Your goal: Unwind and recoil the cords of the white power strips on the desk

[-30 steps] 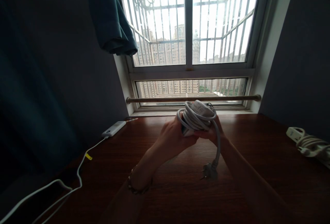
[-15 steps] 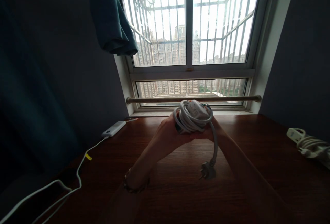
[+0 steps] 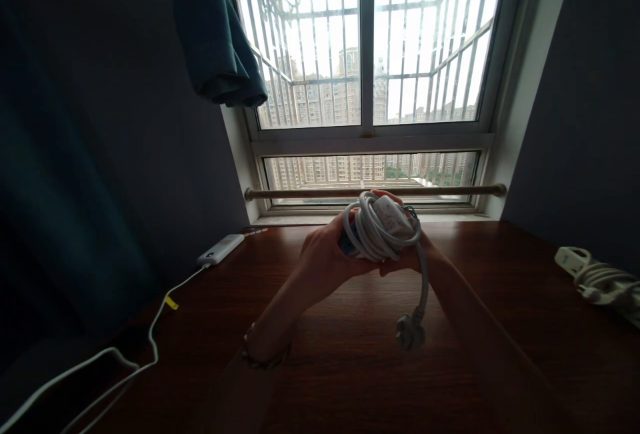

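Both of my hands hold a white power strip (image 3: 389, 215) with its white cord (image 3: 367, 234) wound around it, above the dark wooden desk (image 3: 350, 367). My left hand (image 3: 324, 255) grips the bundle from the left and below. My right hand (image 3: 416, 253) holds it from the right, mostly hidden behind the coils. The loose end of the cord hangs down to the right, and its plug (image 3: 410, 333) dangles just above the desk. A bracelet sits on my left wrist (image 3: 260, 353).
A white power bank (image 3: 220, 249) lies at the desk's far left, with a white cable (image 3: 125, 361) running off the near left. Another white power strip with a coiled cord (image 3: 597, 279) lies at the right edge. A barred window and a metal rod (image 3: 375, 191) stand behind; dark cloth (image 3: 215, 34) hangs upper left.
The bundle rose slightly, then came back down and turned a little in my hands. The dangling plug swung and twisted, and hangs slightly further right.
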Demonstrator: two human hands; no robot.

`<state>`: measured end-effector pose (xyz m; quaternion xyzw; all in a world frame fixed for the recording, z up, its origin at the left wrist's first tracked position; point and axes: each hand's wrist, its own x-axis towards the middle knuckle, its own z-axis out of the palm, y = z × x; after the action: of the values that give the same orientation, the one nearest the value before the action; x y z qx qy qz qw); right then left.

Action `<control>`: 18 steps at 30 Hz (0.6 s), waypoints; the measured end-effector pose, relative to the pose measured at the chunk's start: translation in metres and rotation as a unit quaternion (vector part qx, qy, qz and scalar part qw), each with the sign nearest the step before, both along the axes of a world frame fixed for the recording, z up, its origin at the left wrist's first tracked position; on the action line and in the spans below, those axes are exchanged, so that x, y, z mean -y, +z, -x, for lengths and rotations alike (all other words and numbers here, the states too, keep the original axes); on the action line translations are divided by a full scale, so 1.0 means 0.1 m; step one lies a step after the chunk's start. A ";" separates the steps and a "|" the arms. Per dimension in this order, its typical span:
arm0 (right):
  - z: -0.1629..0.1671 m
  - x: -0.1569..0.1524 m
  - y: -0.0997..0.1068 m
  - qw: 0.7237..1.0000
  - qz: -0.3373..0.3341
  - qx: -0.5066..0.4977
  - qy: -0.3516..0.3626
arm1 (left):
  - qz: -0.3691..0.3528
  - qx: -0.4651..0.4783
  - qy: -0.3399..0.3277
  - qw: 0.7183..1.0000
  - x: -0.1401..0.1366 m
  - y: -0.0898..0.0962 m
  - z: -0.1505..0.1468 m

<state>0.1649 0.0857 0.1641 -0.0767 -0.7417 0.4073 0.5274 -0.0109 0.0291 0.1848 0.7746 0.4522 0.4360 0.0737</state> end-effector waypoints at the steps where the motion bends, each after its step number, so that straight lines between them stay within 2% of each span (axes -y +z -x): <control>1: 0.00 -0.01 -0.01 1.000 -0.010 0.003 -0.005 | 0.001 -0.003 -0.005 1.000 0.00 0.01 0.00; 5: 0.03 -0.03 -0.05 0.999 0.002 -0.012 -0.042 | 0.012 -0.022 -0.033 0.999 -0.03 0.02 0.02; 11: 0.14 0.00 -0.14 0.993 0.106 -0.046 -0.017 | 0.019 -0.004 -0.017 1.000 -0.04 -0.01 -0.02; 14: 0.13 0.01 -0.14 0.994 0.107 -0.032 -0.016 | 0.015 0.002 -0.002 1.000 0.02 0.00 -0.07; 18: 0.09 -0.01 -0.13 0.996 0.075 -0.021 -0.034 | 0.025 -0.005 0.002 1.000 0.08 0.01 -0.10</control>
<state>0.1555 0.0867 0.1511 -0.1329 -0.6948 0.4451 0.5491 -0.0011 0.0209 0.1856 0.7734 0.4652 0.4210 0.0903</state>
